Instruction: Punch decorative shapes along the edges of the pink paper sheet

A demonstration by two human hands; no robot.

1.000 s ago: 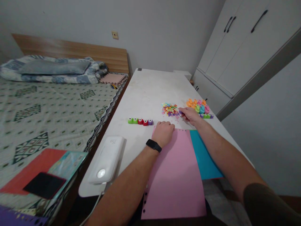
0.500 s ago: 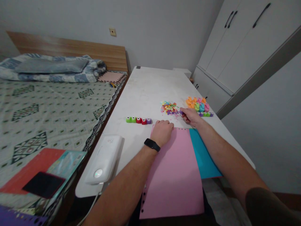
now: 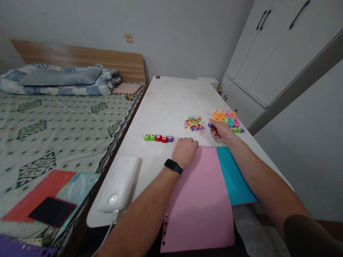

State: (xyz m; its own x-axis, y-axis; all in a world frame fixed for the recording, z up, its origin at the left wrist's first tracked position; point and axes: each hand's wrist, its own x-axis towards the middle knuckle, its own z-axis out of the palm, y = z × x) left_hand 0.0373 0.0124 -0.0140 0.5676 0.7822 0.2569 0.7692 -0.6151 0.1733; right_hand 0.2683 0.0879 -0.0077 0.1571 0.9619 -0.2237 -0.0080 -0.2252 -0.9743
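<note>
My right hand (image 3: 222, 131) pinches a small purple craft punch (image 3: 210, 124) just right of the confetti. My left hand (image 3: 185, 151), wearing a black wristband, has its fingers curled at the top edge of a pink sheet of paper (image 3: 199, 203). Small shapes are punched out along that sheet's top and left edges. A blue sheet (image 3: 235, 178) lies partly beneath it on the right. Left of my left hand stands a row of green, red and purple craft punches (image 3: 158, 138). Another row of small punches (image 3: 237, 130) is partly hidden behind my right hand.
Colourful paper confetti (image 3: 193, 123) lies heaped on the white table (image 3: 171, 96). Larger orange, pink, green and blue punches (image 3: 227, 117) cluster at the right. A white power bank (image 3: 120, 184) with a cable sits near the left edge. A bed with a dark phone (image 3: 52, 211) adjoins.
My right hand has moved slightly right and up, away from the confetti, with the purple punch still in it. My left hand stays in place on the pink sheet.
</note>
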